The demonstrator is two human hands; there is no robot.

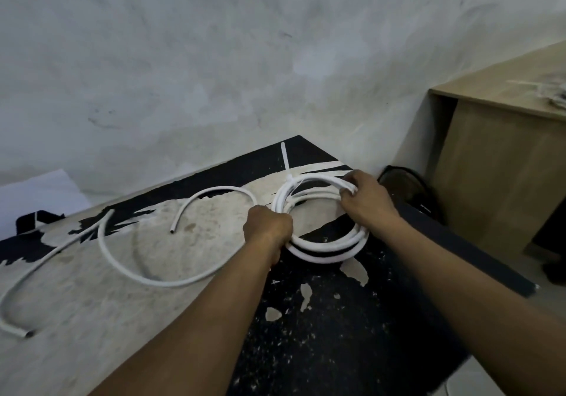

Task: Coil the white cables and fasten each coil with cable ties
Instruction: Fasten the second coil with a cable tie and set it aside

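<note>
both hands clasp one coil of white cable (329,242) that rests on the worn tabletop (107,319). the left hand (268,227) is fisted around the coil's left side, fingers wrapped under the bundled loops, and the right hand (364,198) pinches the upper right arc, fingertips curled over the strands.

going from the left: a white sheet (36,193) lies past the table's far left edge. a loose cable end (26,333), cut open and hollow-looking, sits near the left front of the table; its cable (39,268) curves up and away toward the far edge. next, a long slack loop of cable (147,277) sweeps round on the pale, scraped part of the surface and runs in under the left forearm, so where it joins the coil is hidden. a second arc (214,192) rises from another open end (173,230) and bends over toward the left fist.

at the coil's top left a white cable tie (286,162) is cinched round the strands, its tail sticking up and away over the black patch of tabletop. the black coating is flaked and speckled below the hands.

right of the table, a dark rounded object (407,187) stands on the floor, partly hidden by the right wrist and table edge; i cannot tell what it is. further right is a light wooden cabinet (496,181), and on its top, at the frame's edge, a blurred heap of white ties or cable (548,92).
</note>
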